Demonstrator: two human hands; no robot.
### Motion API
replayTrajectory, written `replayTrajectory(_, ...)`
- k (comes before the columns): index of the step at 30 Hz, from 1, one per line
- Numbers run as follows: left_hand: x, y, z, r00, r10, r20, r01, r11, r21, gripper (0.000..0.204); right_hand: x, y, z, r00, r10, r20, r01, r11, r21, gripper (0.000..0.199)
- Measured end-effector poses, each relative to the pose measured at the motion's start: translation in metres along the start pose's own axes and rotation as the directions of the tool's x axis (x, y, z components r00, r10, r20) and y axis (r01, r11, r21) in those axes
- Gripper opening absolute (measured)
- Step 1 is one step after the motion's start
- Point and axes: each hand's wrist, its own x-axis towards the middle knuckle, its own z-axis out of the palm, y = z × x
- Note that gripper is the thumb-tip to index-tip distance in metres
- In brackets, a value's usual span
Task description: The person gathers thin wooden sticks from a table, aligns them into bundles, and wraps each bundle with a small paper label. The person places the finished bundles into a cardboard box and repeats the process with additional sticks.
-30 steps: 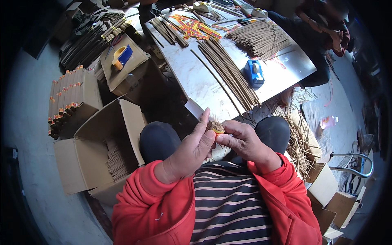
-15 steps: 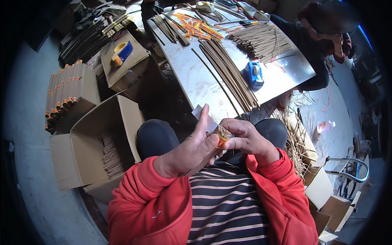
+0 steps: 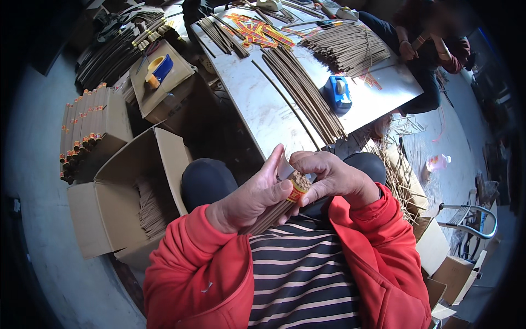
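My left hand (image 3: 249, 200) is closed around a bundle of thin brown incense sticks (image 3: 268, 215) that slants up from my lap. Near its upper end the bundle wears a red and yellow paper band (image 3: 296, 193). My right hand (image 3: 341, 178) grips the banded end, thumb against the band and fingers curled over the far side. A pale, thin strip (image 3: 284, 169) stands up between the two hands; whether it is paper or tape I cannot tell. The left fingers under the bundle are mostly hidden.
Ahead stands a metal table (image 3: 241, 98) with loose incense sticks (image 3: 304, 93), red-yellow labels (image 3: 255, 32) and a blue tape dispenser (image 3: 337, 94). An open carton (image 3: 120, 203) with sticks sits at left, near stacked banded bundles (image 3: 82, 123). Another person (image 3: 427, 49) works at far right.
The bundle's end has turned slightly, showing more of the stick tips. My right fingers have shifted a little up and left around it. Across the table, the other person's hands have moved.
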Motion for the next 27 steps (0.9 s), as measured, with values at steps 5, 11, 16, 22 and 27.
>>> replayTrajectory(5, 0.003, -0.002, 0.0, 1.0, -0.008, 0.012, 0.009, 0.998, -0.058, 0.099, -0.002, 0.0, 0.001, 0.999, 0.039, -0.019, -0.037, 0.995, 0.09, 0.043)
replayTrajectory(11, 0.006, -0.002, 0.001, 0.999, 0.007, 0.04, -0.004, 0.998, -0.061, 0.078, 0.004, -0.001, -0.004, 0.997, -0.059, 0.049, 0.058, 0.998, 0.023, 0.048)
replayTrajectory(16, 0.003, -0.002, -0.001, 0.997, 0.079, -0.026, -0.079, 0.997, -0.018, 0.076, 0.002, -0.004, 0.008, 0.966, -0.01, -0.259, -0.016, 0.995, -0.096, 0.065)
replayTrajectory(22, 0.0, 0.0, 0.005, 0.982, 0.111, -0.154, -0.104, 0.993, 0.051, 0.088, -0.012, -0.01, 0.025, 0.863, -0.061, -0.501, -0.161, 0.907, -0.388, 0.055)
replayTrajectory(27, -0.005, 0.0, 0.001, 0.977, 0.079, -0.197, -0.064, 0.994, 0.084, 0.094, -0.015, -0.003, 0.031, 0.867, -0.049, -0.496, -0.111, 0.951, -0.288, 0.035)
